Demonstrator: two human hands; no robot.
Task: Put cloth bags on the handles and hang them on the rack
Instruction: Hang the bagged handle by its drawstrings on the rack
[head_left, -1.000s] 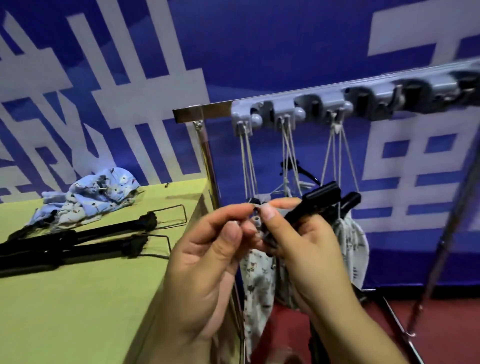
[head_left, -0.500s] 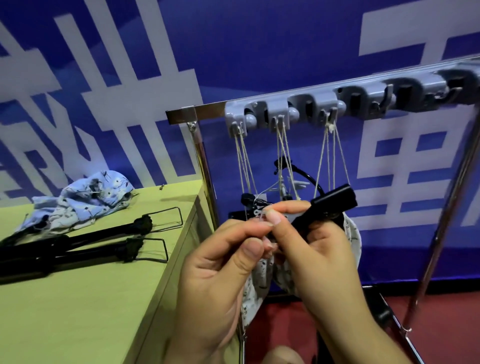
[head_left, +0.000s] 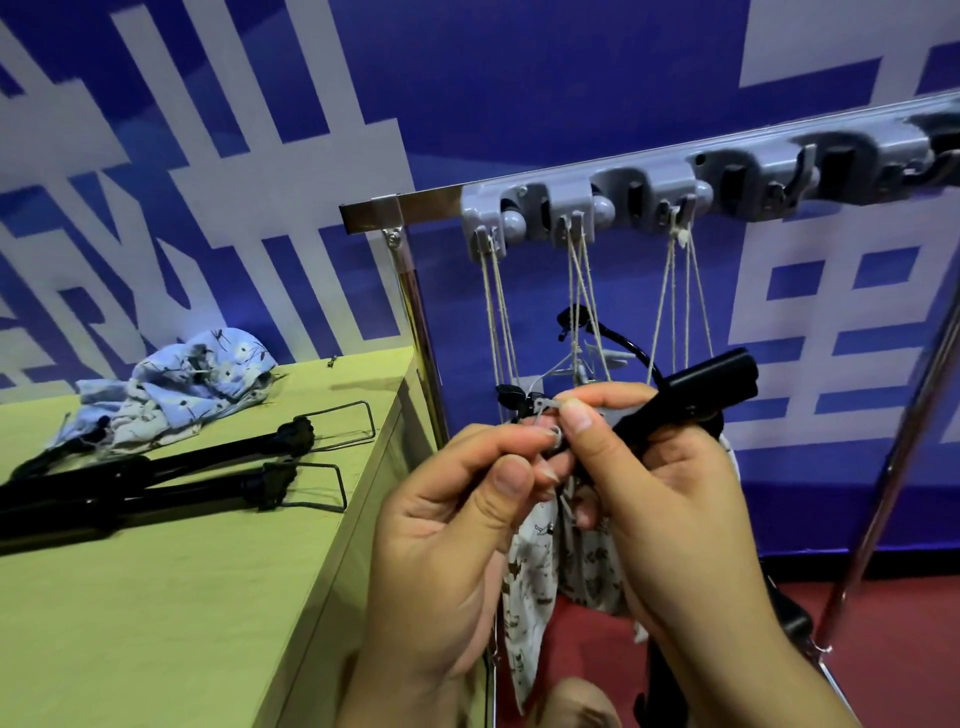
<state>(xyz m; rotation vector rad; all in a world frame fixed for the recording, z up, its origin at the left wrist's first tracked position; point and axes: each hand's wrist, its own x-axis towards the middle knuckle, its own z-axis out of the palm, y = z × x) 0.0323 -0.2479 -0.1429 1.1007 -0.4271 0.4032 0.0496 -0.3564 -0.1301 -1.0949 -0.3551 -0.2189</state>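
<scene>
My right hand grips a black handle whose end sticks up to the right. My left hand pinches a small toggle and drawstring of a white patterned cloth bag that hangs below both hands. The grey hook rack on a metal bar runs above. Three bags hang from it by cords; my hands mostly hide them. On the table lie two more black handles with wire loops and a pile of blue floral cloth bags.
The yellow-green table fills the lower left, its right edge close to the rack's left post. The rack's right leg slants down to a red floor. A blue and white banner covers the wall behind.
Both hands have shifted slightly up and right with the handle and bag. My left fingers have closed tighter on the drawstring toggle.
</scene>
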